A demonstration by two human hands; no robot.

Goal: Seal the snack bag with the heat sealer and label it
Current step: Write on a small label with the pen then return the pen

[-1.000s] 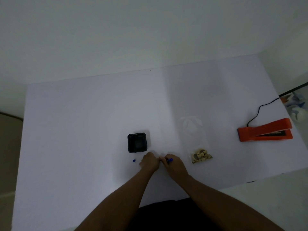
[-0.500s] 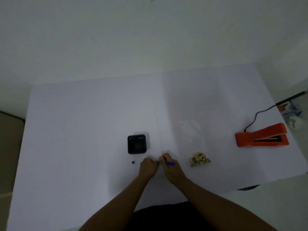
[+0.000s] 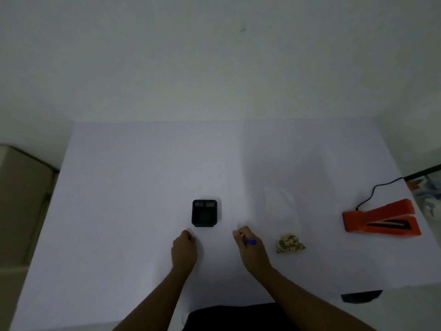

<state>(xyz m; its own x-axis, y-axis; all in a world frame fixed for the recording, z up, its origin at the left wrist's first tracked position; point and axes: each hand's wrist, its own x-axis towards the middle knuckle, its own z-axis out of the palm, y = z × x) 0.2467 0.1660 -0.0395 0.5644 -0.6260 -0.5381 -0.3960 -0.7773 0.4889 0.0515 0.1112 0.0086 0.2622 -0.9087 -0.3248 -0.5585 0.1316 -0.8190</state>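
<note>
Because the clear snack bag [image 3: 284, 225] looks thin, light and slippery, we would pinch its empty top, while our right hand [image 3: 250, 249] grips a blue pen [image 3: 250, 241] and our left hand [image 3: 185, 250] is curled, holding nothing we can see.

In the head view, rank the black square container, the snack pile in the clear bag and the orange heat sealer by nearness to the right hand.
From the right hand, which has a blue pen in its grip:
1. Snack pile, just to its right.
2. Black square container, up and to its left; close to the first, but a little farther.
3. Orange heat sealer, far right, near the table edge.
</note>
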